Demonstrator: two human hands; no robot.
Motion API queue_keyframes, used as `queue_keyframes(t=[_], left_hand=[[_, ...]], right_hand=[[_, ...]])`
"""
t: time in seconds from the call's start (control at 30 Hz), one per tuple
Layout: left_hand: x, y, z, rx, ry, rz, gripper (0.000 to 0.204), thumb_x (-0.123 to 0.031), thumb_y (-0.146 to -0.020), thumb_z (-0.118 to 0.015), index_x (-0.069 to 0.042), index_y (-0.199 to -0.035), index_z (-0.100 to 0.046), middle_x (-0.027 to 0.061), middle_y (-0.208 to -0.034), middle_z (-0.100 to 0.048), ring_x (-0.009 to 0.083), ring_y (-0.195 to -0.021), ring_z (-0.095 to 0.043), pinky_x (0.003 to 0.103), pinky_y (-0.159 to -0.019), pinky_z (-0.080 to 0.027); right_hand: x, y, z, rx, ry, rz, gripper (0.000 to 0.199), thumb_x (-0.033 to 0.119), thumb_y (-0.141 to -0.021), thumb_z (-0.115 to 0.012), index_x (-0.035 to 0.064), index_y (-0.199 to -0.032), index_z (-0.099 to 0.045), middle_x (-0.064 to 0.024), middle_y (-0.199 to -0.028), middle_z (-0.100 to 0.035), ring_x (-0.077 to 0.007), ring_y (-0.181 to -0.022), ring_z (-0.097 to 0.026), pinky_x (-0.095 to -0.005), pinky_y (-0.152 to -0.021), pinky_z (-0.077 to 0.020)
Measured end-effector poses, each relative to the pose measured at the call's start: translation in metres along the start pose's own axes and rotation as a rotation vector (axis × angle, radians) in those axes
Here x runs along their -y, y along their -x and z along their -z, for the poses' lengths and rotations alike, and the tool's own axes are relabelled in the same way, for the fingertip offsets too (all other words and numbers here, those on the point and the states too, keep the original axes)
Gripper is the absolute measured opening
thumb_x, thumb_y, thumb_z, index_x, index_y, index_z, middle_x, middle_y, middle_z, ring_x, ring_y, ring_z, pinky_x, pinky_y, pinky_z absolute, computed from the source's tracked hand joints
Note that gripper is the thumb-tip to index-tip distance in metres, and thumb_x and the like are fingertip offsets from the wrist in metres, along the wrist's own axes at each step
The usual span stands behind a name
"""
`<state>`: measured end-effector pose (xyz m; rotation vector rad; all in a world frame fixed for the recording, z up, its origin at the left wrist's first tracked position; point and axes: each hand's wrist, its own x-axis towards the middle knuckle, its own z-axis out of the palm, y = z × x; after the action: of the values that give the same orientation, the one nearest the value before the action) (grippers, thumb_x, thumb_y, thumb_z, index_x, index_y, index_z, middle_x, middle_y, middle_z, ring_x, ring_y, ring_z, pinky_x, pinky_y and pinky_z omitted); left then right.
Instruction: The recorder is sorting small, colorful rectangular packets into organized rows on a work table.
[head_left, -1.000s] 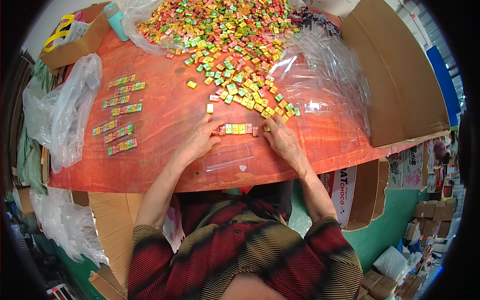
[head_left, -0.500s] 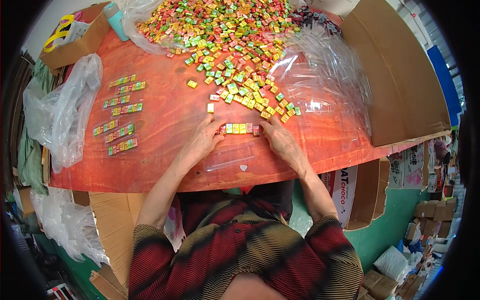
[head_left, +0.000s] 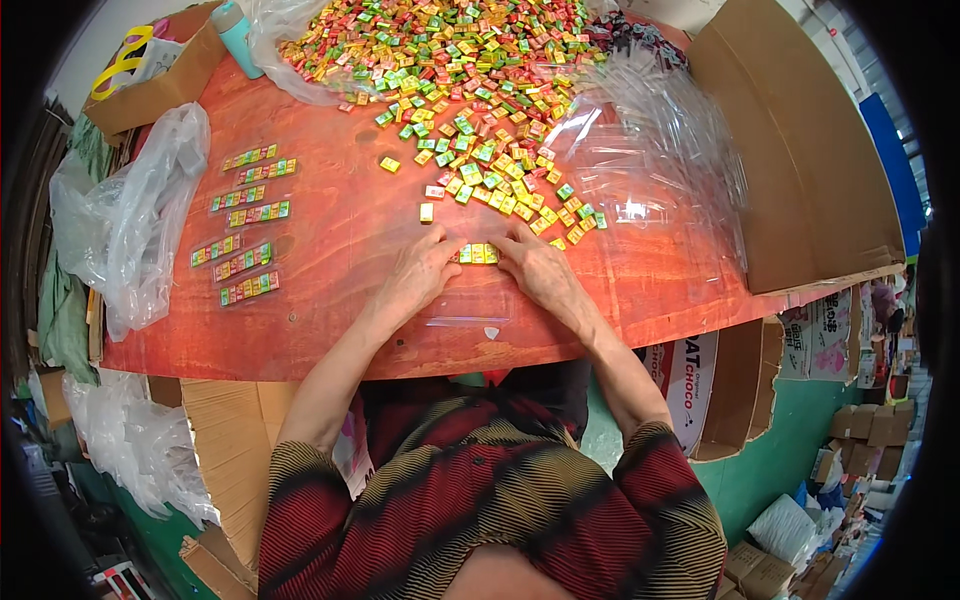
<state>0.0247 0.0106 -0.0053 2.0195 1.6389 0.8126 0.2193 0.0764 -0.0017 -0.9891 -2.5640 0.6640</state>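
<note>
A short row of small candy-sized boxes [head_left: 478, 254], mostly yellow and green where they show, lies on the red table in front of me. My left hand [head_left: 425, 268] closes on its left end, and my right hand [head_left: 540, 268] presses the right end with bent fingers. Fingers cover the end boxes. Just nearer to me lies a clear plastic tray [head_left: 468, 310], with a small whitish chip [head_left: 491, 333] by its right corner. One yellow box [head_left: 427, 212] stands apart beyond my left hand. Farther off, a big pile of red, yellow and green boxes [head_left: 440, 50] spreads toward me.
Several filled clear trays [head_left: 250, 288] lie at the left beside a crumpled plastic bag [head_left: 150, 220]. Stacked clear trays [head_left: 665, 150] and a tall cardboard box [head_left: 800, 150] stand right. A blue bottle [head_left: 236, 38] and an open carton [head_left: 160, 85] are far left.
Both hands have moved inward along the row, so the gap between them is narrower and fewer boxes show. The view has shifted slightly.
</note>
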Motion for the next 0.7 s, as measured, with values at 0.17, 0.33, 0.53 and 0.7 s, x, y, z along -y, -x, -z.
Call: queue_keyframes(t=[0.17,0.33,0.53,0.7], left_hand=[[-0.006,-0.004,0.000,-0.029,0.000,0.046,0.031,-0.003,-0.070,-0.065,-0.002,-0.101,-0.057,0.0140,-0.087,-0.050,0.0317,-0.082,-0.054,0.039,-0.070,-0.045],[-0.034,0.028,0.010,-0.067,-0.090,0.083,0.031,-0.001,-0.069,-0.064,-0.003,-0.099,-0.058,0.0138,-0.086,-0.050,0.0317,-0.081,-0.054,0.039,-0.069,-0.045],[-0.033,0.065,-0.004,-0.154,-0.074,0.049,0.031,-0.006,-0.070,-0.064,0.000,-0.099,-0.055,0.0152,-0.086,-0.047,0.0319,-0.079,-0.052,0.039,-0.067,-0.044],[-0.032,0.086,-0.014,-0.168,-0.560,-0.150,0.049,-0.023,-0.075,-0.061,0.007,-0.112,-0.049,0.0211,-0.112,-0.050,0.0334,-0.099,-0.050,0.040,-0.075,-0.042]], right_hand=[[0.000,-0.003,0.001,0.045,-0.005,-0.008,0.032,0.006,-0.075,-0.060,0.0064,-0.106,-0.055,-0.0130,-0.100,-0.053,-0.0318,-0.089,-0.055,-0.0386,-0.071,-0.0469],[0.035,0.020,0.012,0.060,-0.052,-0.041,0.035,0.006,-0.076,-0.058,0.0071,-0.111,-0.052,-0.0157,-0.101,-0.052,-0.0335,-0.090,-0.055,-0.0394,-0.070,-0.0470],[0.047,0.062,-0.017,-0.071,0.008,0.019,0.043,0.009,-0.076,-0.059,-0.0009,-0.115,-0.046,-0.0167,-0.109,-0.050,-0.0339,-0.093,-0.054,-0.0404,-0.075,-0.0452],[0.059,0.082,-0.031,-0.088,0.322,0.093,0.060,0.023,-0.074,-0.063,-0.0047,-0.122,-0.040,-0.0204,-0.124,-0.043,-0.0383,-0.114,-0.041,-0.0469,-0.094,-0.0342]])
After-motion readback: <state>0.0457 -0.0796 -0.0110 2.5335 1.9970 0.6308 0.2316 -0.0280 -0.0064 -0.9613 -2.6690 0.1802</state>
